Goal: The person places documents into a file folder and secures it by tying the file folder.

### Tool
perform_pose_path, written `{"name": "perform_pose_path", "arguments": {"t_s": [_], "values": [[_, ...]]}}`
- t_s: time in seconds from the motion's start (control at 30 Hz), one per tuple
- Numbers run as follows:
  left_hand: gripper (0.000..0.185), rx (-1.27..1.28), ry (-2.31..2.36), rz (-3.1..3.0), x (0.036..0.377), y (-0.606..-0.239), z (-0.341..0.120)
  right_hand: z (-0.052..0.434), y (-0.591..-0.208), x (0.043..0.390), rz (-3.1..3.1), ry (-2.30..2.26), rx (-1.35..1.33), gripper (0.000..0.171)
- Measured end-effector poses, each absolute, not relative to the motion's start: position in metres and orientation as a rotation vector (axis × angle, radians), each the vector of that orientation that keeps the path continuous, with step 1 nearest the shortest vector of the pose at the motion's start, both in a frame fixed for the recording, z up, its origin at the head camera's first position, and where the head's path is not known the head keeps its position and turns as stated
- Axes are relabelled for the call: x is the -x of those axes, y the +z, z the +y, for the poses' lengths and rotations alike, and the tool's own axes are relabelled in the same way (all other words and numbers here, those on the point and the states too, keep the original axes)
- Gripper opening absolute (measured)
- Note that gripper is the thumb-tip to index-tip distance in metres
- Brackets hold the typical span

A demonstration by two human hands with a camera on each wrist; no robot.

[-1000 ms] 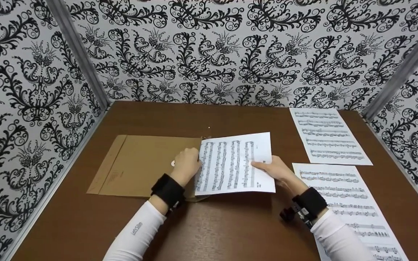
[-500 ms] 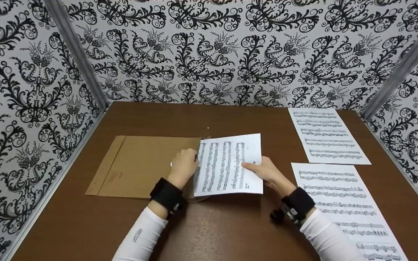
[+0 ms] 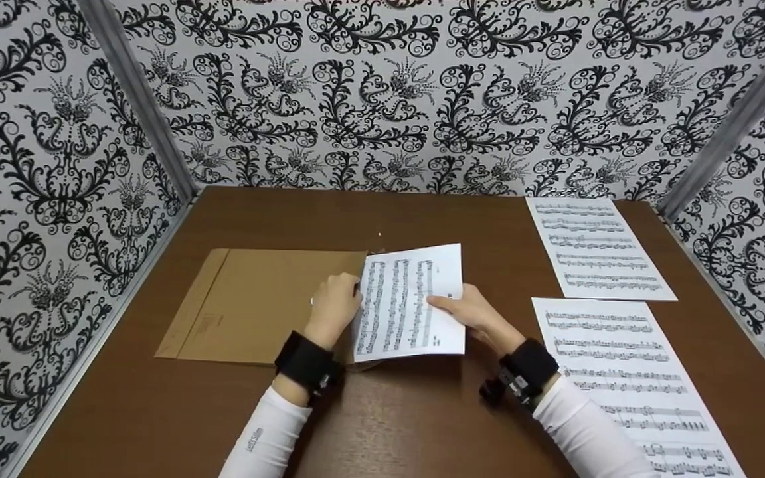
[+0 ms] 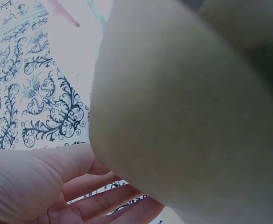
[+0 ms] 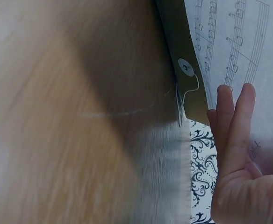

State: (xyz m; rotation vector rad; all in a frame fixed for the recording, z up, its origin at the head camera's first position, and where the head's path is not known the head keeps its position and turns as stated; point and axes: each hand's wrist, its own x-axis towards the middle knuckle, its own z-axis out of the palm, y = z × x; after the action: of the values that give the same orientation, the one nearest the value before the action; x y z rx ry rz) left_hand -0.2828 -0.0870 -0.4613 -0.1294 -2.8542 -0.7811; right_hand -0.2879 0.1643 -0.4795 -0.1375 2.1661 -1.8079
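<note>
Sheet music (image 3: 396,325) slid deeper into envelope (image 3: 276,299); right grip (image 3: 474,313) pinching sheet's outer edge (thumb uppermost), left grip (image 3: 335,305) holding envelope mouth.

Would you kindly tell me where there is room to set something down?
Bare table lies between the envelope and the patterned wall, and between the sleeves. Crowded: the right side, with two music sheets, and the middle, around both hands.

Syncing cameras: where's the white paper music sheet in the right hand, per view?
Head: white music sheet, just right of and below centre.
Left wrist: can't tell; glare and blur.
Right wrist: upper right, partly behind the right hand.
Shared landmark: black-and-white patterned wall.
</note>
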Motion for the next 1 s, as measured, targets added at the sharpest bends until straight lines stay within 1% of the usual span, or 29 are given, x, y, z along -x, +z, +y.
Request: {"name": "perform_pose_path", "arguments": {"t_s": [0.27,0.57,0.73,0.9,1.0], "values": [[0.011,0.135,-0.865,-2.849,0.281,-0.46,-0.088,0.154,-0.479,0.289,2.119,-1.839,0.164,0.039],[0.021,0.119,-0.929,-2.861,0.282,-0.458,-0.09,0.142,-0.479,0.292,2.12,-1.839,0.174,0.037],[0.02,0.137,-0.932,-2.858,0.282,-0.458,-0.09,0.136,-0.481,0.294,2.1,-1.86,0.181,0.038],[0.025,0.143,-0.941,-2.839,0.279,-0.456,-0.091,0.129,-0.483,0.298,2.065,-1.878,0.164,0.037],[0.024,0.143,-0.954,-2.838,0.28,-0.456,-0.091,0.126,-0.485,0.301,2.057,-1.875,0.18,0.037]]}}
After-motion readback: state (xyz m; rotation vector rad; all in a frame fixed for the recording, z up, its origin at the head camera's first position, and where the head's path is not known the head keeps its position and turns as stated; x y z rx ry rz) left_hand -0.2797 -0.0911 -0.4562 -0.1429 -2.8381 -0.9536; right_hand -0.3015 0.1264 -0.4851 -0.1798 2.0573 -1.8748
